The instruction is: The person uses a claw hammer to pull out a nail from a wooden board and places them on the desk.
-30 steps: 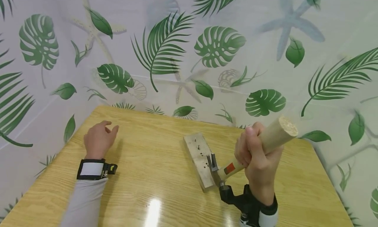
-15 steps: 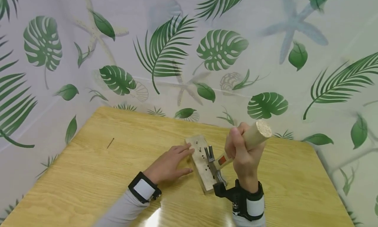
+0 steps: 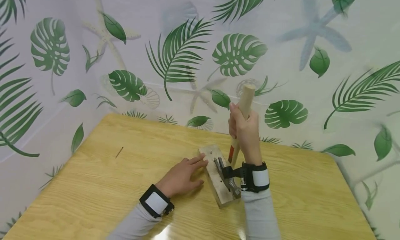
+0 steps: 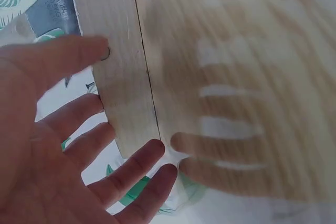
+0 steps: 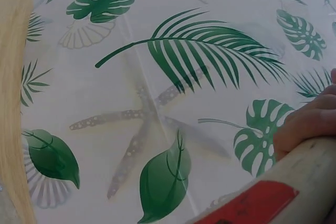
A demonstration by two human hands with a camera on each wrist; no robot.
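My right hand [image 3: 245,134] grips the wooden handle of a claw hammer [image 3: 246,101], which stands nearly upright. Its metal head lies over a small wooden block [image 3: 223,195], the claw pointing toward the block's far end. One thin nail [image 3: 210,151] sticks up there, beyond the claw tips; dark holes dot the top. My left hand [image 3: 179,177] lies along the block's left side, fingers extended, with fingertips at its edge. In the left wrist view, the thumb and fingers reach the block's side [image 4: 121,82], and part of the hammer head [image 4: 52,11] shows behind it.
A loose nail [image 3: 119,152] lies on the left part of the wooden table [image 3: 150,142]. Behind the table hangs a white sheet [image 3: 187,10] printed with green leaves and starfish. Both wrists wear black straps with white patches.
My left hand has come from the table's left side to the block, exposing the loose nail. My right hand has moved left and tipped the hammer handle more upright; its head has shifted farther over the block.
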